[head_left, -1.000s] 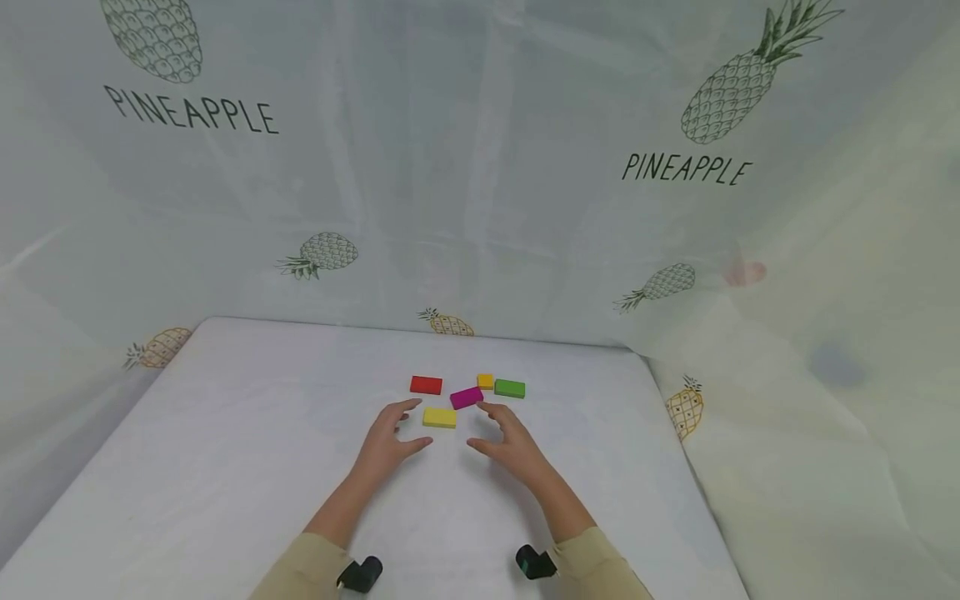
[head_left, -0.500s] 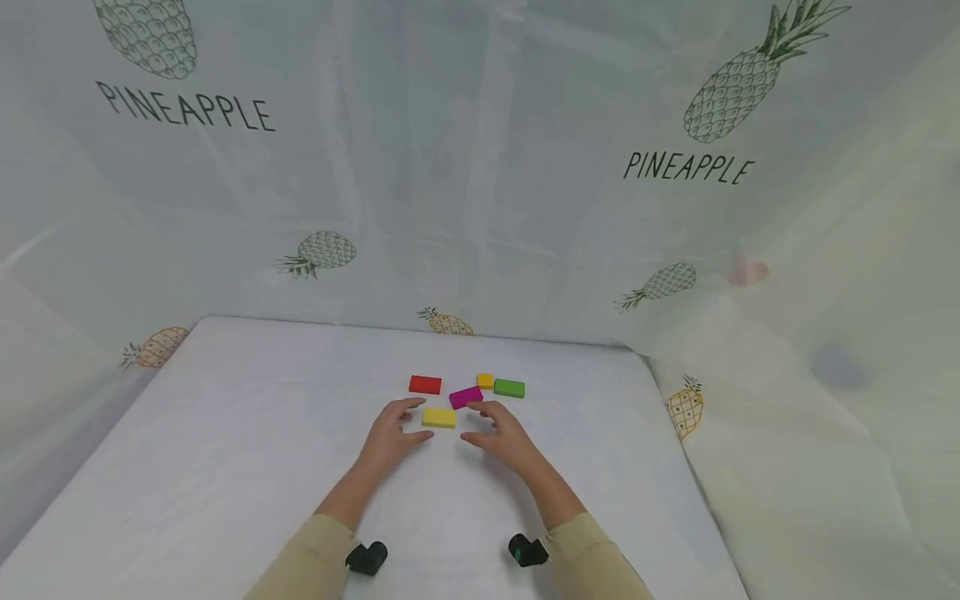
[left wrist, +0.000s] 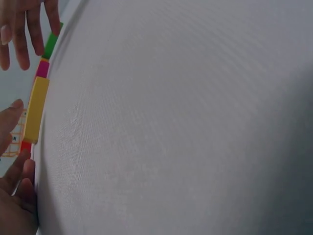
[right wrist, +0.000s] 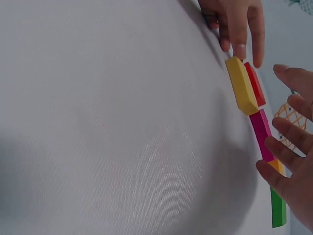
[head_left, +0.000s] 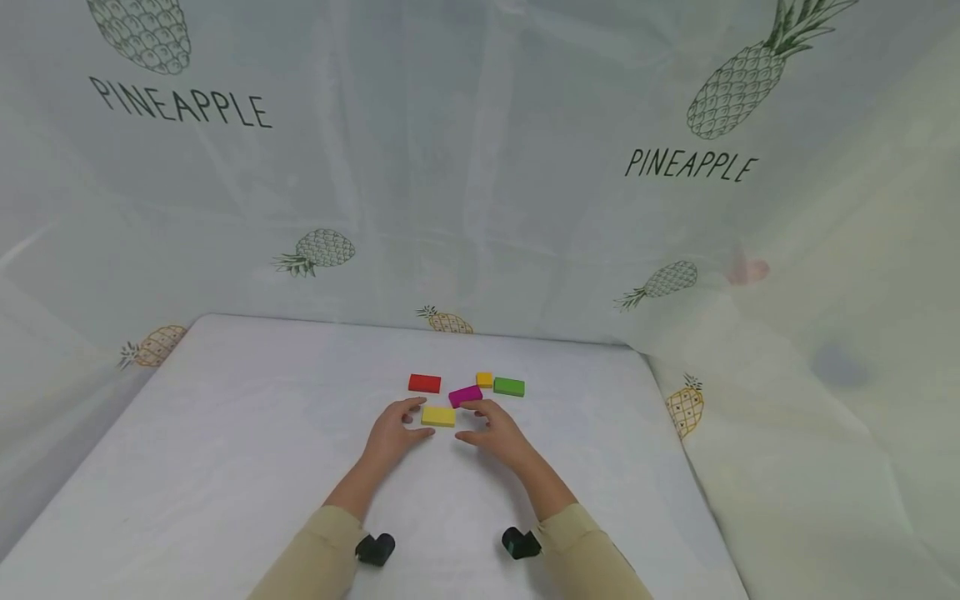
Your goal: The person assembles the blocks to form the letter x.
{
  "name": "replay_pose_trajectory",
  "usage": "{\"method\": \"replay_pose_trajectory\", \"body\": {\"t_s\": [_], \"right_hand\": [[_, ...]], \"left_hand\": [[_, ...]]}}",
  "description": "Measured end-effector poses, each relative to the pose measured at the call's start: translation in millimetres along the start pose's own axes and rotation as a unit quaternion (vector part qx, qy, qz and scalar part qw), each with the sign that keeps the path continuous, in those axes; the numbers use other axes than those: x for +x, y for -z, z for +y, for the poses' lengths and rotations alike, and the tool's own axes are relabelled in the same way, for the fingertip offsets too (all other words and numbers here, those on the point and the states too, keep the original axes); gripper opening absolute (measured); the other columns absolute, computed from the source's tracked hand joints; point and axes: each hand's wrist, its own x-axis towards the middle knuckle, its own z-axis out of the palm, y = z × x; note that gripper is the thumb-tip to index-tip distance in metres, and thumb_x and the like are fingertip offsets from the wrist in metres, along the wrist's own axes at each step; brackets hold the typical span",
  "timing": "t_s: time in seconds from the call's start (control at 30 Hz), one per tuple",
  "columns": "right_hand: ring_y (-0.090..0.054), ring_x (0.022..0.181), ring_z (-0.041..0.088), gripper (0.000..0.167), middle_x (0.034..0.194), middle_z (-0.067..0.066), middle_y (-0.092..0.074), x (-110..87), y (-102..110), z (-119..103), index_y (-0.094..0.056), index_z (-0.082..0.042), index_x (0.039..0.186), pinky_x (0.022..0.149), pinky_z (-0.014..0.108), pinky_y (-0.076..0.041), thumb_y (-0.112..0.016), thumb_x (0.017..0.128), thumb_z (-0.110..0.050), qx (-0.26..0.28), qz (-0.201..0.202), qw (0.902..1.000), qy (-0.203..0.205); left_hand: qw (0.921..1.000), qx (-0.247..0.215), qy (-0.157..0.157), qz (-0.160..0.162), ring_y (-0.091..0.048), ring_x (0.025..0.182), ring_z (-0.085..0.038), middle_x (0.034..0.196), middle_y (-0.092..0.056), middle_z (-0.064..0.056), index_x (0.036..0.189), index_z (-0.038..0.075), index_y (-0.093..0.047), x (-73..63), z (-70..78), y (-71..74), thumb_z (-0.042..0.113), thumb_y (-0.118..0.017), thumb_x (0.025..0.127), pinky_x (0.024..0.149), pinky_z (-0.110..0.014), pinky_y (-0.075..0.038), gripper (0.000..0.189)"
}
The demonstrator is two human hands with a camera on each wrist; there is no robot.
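Observation:
A yellow block [head_left: 438, 417] lies flat on the white table, between my two hands. My left hand [head_left: 392, 435] is at its left end, thumb and fingers spread apart, holding nothing. On the other side, my right hand [head_left: 498, 435] is spread the same way, its fingers over the near edge of a magenta block [head_left: 466, 396]. In the right wrist view, the right fingers [right wrist: 288, 132] are loosely extended beside the magenta block. The left wrist view shows the yellow block [left wrist: 36, 110] between both hands.
Behind the yellow block lie a red block [head_left: 424, 383], a small orange-yellow block [head_left: 484, 380] and a green block [head_left: 509, 387]. A pineapple-printed curtain [head_left: 480, 192] hangs behind the table [head_left: 247, 433]. Black wrist cameras [head_left: 376, 549] sit at the sleeves.
My right hand has moved left, closer to the yellow block and partly over the magenta one. The left hand has shifted only slightly. The blocks lie as before.

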Motion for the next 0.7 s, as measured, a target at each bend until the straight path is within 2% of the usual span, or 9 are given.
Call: {"method": "replay_pose_trajectory", "body": {"t_s": [0.23,0.47,0.7], "right_hand": [[-0.051,0.119,0.028,0.054,0.131,0.005,-0.055,4.9,-3.7,-1.4,-0.058,-0.015,0.132,0.095,0.046,-0.047,-0.079,0.083,-0.024,-0.005,-0.007,1.0,-0.005],[-0.052,0.118,0.028,0.053,0.129,0.005,-0.056,8.2,-6.2,1.2,-0.059,-0.014,0.131,0.094,0.044,-0.048,-0.08,0.082,-0.022,-0.013,-0.004,0.9999,-0.009],[-0.054,0.114,0.026,0.051,0.125,0.006,-0.058,10.9,-8.8,4.6,-0.061,-0.013,0.129,0.094,0.042,-0.048,-0.08,0.082,-0.021,-0.027,0.003,0.9996,-0.012]], "left_hand": [[0.9993,0.038,0.003,-0.001,-0.053,0.093,-0.021,0.117,-0.061,-0.007,0.128,0.013,-0.064,1.1,0.8,-2.8,0.022,-0.084,0.077,0.08,-0.037,-0.049,0.056],[0.9987,0.05,0.002,0.009,-0.054,0.092,-0.022,0.115,-0.061,-0.008,0.127,0.011,-0.065,1.6,1.5,-5.3,0.02,-0.081,0.08,0.078,-0.036,-0.05,0.051],[0.9974,0.067,0.015,0.024,-0.054,0.09,-0.022,0.111,-0.061,-0.007,0.123,0.012,-0.067,0.0,7.0,-5.2,0.019,-0.079,0.082,0.076,-0.037,-0.051,0.043]]}}
